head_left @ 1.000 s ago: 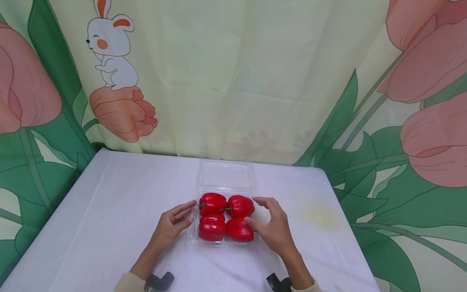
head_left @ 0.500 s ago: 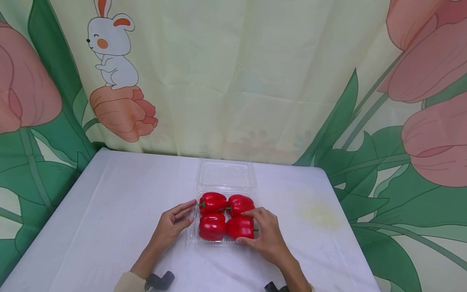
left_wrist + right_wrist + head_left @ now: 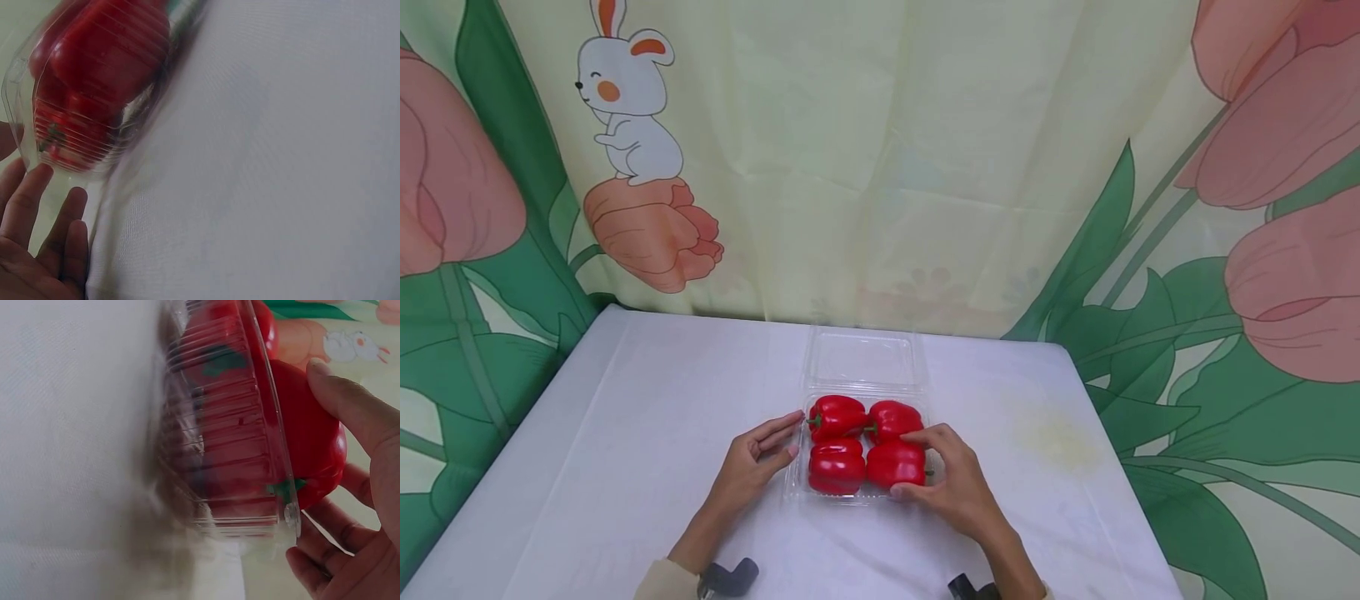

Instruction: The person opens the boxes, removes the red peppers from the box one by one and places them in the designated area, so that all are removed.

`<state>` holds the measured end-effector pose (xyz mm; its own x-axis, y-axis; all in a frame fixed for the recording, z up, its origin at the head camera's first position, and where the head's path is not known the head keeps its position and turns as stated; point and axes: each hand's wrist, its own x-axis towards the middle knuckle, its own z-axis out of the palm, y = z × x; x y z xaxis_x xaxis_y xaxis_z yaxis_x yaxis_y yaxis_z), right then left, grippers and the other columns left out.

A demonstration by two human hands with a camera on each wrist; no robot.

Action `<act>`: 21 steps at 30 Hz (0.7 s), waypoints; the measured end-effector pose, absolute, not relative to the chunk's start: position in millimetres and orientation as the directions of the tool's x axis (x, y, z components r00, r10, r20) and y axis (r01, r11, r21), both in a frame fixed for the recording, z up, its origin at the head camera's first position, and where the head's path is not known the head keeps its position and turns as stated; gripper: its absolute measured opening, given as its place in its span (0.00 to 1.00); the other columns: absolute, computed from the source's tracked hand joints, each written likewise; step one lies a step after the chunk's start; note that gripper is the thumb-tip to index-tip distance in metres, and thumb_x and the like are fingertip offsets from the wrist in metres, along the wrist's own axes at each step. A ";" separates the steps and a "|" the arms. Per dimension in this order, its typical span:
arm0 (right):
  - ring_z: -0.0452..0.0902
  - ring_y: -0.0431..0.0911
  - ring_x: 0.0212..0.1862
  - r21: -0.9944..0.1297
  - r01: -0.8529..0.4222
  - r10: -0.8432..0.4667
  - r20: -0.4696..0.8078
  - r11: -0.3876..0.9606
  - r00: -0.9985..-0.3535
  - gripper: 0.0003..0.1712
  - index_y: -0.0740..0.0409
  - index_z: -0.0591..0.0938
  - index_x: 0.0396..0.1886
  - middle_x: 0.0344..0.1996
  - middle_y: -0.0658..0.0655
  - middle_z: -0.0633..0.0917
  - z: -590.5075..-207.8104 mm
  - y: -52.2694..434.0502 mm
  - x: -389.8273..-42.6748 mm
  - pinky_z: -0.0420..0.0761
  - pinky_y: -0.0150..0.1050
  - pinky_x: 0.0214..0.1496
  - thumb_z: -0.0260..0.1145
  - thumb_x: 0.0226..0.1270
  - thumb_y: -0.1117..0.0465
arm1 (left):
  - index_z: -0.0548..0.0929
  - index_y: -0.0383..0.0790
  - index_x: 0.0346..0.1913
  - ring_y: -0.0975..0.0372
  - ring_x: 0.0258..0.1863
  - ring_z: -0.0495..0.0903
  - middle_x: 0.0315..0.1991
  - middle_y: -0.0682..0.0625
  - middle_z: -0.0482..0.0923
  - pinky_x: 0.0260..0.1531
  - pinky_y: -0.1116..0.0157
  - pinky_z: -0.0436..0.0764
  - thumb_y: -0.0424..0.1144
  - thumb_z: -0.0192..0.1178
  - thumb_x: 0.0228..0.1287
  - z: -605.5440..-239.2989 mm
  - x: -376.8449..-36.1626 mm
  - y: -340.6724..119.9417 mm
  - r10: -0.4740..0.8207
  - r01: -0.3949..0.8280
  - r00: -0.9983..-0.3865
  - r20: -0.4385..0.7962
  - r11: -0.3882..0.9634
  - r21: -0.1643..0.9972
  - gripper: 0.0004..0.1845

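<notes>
Several glossy red bell peppers with green stems sit in a clear plastic clamshell box point(image 3: 868, 502) on the table. My right hand point(image 3: 961, 485) grips the front right bell pepper point(image 3: 895, 464), thumb on its near side and index finger on its far side. In the right wrist view that bell pepper point(image 3: 309, 434) bulges above the box's rim, its stem end by the wall. At the box's left wall, my left hand point(image 3: 758, 457) keeps its fingers extended, fingertips right at the rim. The left wrist view shows these fingers point(image 3: 26, 203) below the ribbed wall.
The box's clear lid point(image 3: 865, 360) lies folded back toward the far table edge. A white cloth covers the table point(image 3: 685, 392). Behind it hangs a curtain point(image 3: 865, 167) printed with tulips and a rabbit. Back left and back right bell peppers point(image 3: 895, 421) adjoin the front ones.
My right hand has come from the box's right edge onto the front right bell pepper and gripped it. Since half a second ago that pepper has shifted slightly right. My left hand stays put.
</notes>
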<state>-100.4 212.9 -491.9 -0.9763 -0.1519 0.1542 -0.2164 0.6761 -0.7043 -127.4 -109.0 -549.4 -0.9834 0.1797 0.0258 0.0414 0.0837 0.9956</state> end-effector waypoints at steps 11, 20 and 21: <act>0.78 0.40 0.55 -0.790 -0.208 -0.146 0.151 0.577 -0.978 0.41 0.38 0.80 0.59 0.53 0.39 0.79 -482.1 224.0 -102.9 0.86 0.48 0.52 0.84 0.39 0.43 | 0.75 0.49 0.68 0.56 0.68 0.74 0.67 0.50 0.76 0.55 0.77 0.77 0.40 0.66 0.66 -550.3 -126.6 -109.7 0.184 0.047 -0.982 0.031 0.084 0.995 0.27; 0.79 0.39 0.54 -0.822 -0.217 -0.124 0.179 0.527 -0.976 0.40 0.41 0.81 0.58 0.53 0.39 0.79 -468.3 229.8 -103.5 0.85 0.36 0.52 0.85 0.40 0.45 | 0.75 0.49 0.67 0.57 0.68 0.74 0.67 0.50 0.76 0.54 0.77 0.77 0.39 0.66 0.66 -549.2 -126.4 -109.3 0.185 0.051 -0.982 0.037 0.076 0.996 0.27; 0.79 0.39 0.54 -0.823 -0.218 -0.121 0.182 0.525 -0.976 0.40 0.40 0.81 0.58 0.53 0.39 0.79 -467.2 230.4 -103.7 0.84 0.35 0.52 0.85 0.40 0.45 | 0.75 0.49 0.67 0.57 0.68 0.74 0.66 0.50 0.77 0.55 0.77 0.77 0.39 0.66 0.66 -549.2 -126.6 -109.2 0.185 0.051 -0.982 0.036 0.075 0.996 0.27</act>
